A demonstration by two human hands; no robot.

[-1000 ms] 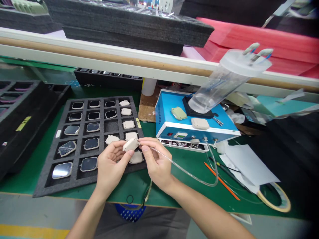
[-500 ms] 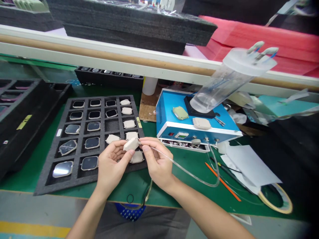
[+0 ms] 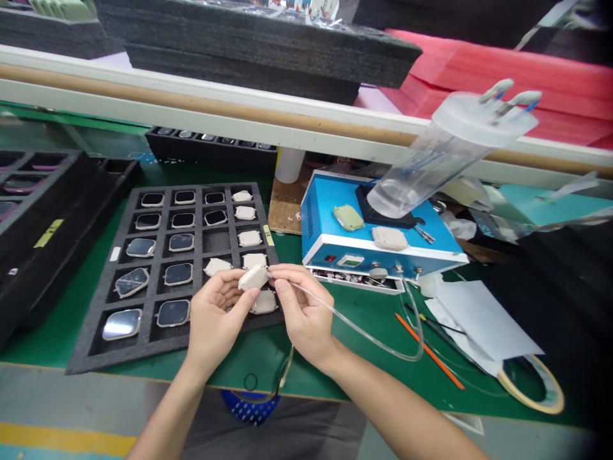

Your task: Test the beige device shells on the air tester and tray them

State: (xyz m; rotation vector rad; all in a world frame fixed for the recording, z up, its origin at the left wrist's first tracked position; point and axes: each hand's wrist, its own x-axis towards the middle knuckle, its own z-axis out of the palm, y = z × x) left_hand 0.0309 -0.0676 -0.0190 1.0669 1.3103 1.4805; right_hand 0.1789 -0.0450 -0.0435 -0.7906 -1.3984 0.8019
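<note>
A: Where was the pale watch case (image 3: 253, 278), and what held it?

B: It was poised above the foam tray (image 3: 216, 241), tilted, over the column of pale cases, with the left hand (image 3: 218, 313) gripping it between thumb and curled fingers. The right hand (image 3: 306, 313), beside the tray's edge, had its fingertips closed on the end of a clear tube (image 3: 364, 333). Whether the tube's tip met the case or stopped just short was too small to tell

A: What could have gone wrong there?

B: A slip, most likely. The case was small and smooth-looking, and only fingers held it up. A drop could have sent it onto the pale case (image 3: 264, 302) in the tray beneath, marking both

A: And the tube?

B: Its loop bowed out from the tray toward the orange stick (image 3: 430, 351), then back up to the blue machine (image 3: 323, 220). A snag there, or the tube's own springiness, could have tugged the right hand's aim off and scraped the tip across the case's edge

A: Any danger beyond the tray?

B: A beige case (image 3: 390, 238) sat near the front edge of that machine, well apart from the tray. A sharp pull on the tube could have jolted the machine and tipped that case off
</note>
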